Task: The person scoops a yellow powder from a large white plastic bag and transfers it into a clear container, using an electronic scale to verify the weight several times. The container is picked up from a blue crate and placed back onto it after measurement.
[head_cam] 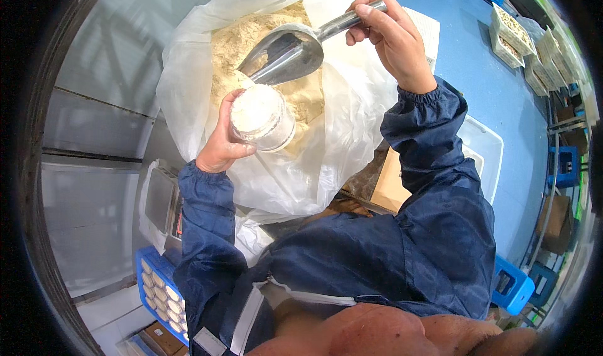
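Note:
My left hand (pixel 224 137) grips a clear jar (pixel 275 132), heaped to the rim with pale powder (pixel 256 109). In my right hand (pixel 388 36) is the handle of a metal scoop (pixel 287 57), between thumb and fingers. The scoop's lip points down and left, just above the jar; whether it touches the powder I cannot tell. A small clump of powder lies inside the scoop. Beneath both is a large translucent plastic bag (pixel 348 106), open and full of tan powder (pixel 256 28).
At the left stands a scale (pixel 160 200) partly wrapped in plastic. A blue crate (pixel 158 304) beside my left sleeve holds several filled jars. Right of the bag are a cardboard box (pixel 391 182) and a clear bin (pixel 494 158). Baskets (pixel 509 50) and blue stools (pixel 513 285) stand farther right.

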`<state>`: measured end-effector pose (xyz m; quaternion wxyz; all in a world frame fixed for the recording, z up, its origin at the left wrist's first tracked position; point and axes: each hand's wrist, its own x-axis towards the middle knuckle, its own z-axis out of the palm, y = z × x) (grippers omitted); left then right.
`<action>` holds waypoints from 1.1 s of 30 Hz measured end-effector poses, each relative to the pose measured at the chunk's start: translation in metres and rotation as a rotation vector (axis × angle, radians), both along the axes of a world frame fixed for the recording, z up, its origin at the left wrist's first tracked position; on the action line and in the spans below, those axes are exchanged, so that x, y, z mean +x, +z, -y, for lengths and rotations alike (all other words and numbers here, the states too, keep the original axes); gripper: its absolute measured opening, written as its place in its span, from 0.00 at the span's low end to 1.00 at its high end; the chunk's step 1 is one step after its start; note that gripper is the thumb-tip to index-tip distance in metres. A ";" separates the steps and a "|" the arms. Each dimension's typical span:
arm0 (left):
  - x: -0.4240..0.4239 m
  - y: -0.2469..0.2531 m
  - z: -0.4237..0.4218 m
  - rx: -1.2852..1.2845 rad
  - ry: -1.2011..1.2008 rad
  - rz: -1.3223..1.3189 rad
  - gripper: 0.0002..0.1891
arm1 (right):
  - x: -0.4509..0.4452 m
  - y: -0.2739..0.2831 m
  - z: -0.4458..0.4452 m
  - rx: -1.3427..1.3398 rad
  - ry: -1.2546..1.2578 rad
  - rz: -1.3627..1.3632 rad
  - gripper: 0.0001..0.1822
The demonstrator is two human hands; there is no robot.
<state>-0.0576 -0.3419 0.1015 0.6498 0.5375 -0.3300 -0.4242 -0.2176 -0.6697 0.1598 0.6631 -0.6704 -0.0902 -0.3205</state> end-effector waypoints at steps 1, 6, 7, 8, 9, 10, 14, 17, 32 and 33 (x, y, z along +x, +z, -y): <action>-0.001 0.001 0.001 0.003 -0.004 0.006 0.62 | 0.000 0.000 0.000 -0.003 -0.002 -0.004 0.12; -0.001 0.000 0.005 0.002 -0.024 -0.053 0.61 | 0.007 -0.001 -0.003 0.055 0.005 0.020 0.11; 0.000 -0.001 0.004 -0.008 -0.021 -0.053 0.61 | 0.007 -0.001 -0.003 0.067 0.013 0.024 0.11; 0.000 -0.002 0.004 -0.017 -0.017 -0.054 0.61 | 0.006 -0.001 -0.005 0.066 0.002 0.026 0.11; 0.001 -0.004 0.003 -0.024 -0.008 -0.052 0.61 | 0.004 -0.002 -0.007 0.065 -0.005 0.027 0.11; 0.002 -0.005 0.004 -0.030 0.002 -0.049 0.61 | 0.001 -0.002 -0.010 0.065 -0.012 0.028 0.12; 0.002 -0.005 0.008 -0.022 0.047 -0.046 0.59 | -0.012 -0.013 -0.019 -0.043 -0.034 -0.011 0.13; 0.004 -0.009 0.011 -0.059 0.061 -0.028 0.58 | -0.021 -0.012 -0.033 -0.152 -0.056 0.049 0.13; 0.000 -0.002 0.014 -0.036 0.091 -0.044 0.56 | -0.035 -0.010 -0.046 -0.236 0.004 0.107 0.13; -0.001 -0.001 0.015 -0.033 0.096 -0.041 0.56 | -0.036 -0.010 -0.047 -0.238 0.021 0.113 0.14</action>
